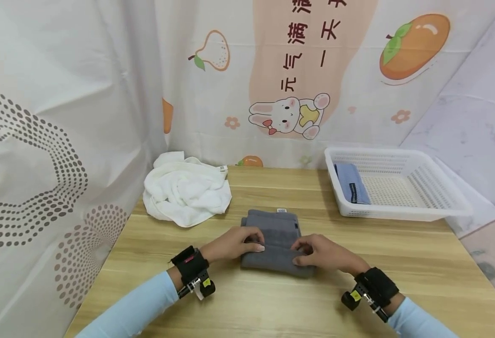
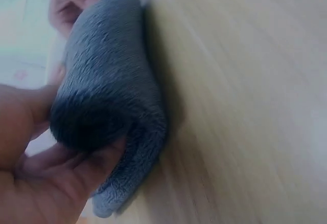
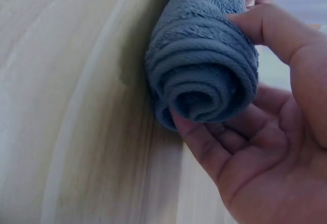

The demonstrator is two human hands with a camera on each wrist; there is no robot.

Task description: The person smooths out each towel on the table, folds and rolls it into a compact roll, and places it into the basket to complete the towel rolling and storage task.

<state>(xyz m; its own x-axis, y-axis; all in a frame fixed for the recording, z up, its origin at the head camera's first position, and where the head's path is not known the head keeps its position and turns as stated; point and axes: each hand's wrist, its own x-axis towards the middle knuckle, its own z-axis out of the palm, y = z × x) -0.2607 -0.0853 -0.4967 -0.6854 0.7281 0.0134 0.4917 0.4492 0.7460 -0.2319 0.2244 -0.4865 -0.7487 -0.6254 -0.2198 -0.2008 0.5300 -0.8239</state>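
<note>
A dark grey towel (image 1: 273, 234) lies on the table, its near part rolled up and its far part flat with a small white tag. My left hand (image 1: 238, 244) grips the left end of the roll, thumb on top and fingers tucked at the far side. At the other end my right hand (image 1: 321, 253) holds the roll between thumb and fingers. In the right wrist view the rolled end of the grey towel (image 3: 204, 81) shows spiral layers. The left wrist view shows the fuzzy roll (image 2: 110, 65) lengthwise.
A crumpled white towel (image 1: 186, 190) lies at the back left. At the back right stands a white plastic basket (image 1: 404, 213) with a rolled blue towel (image 1: 352, 184) inside its left end. A printed curtain (image 1: 213, 103) hangs behind the wooden table (image 1: 247, 307).
</note>
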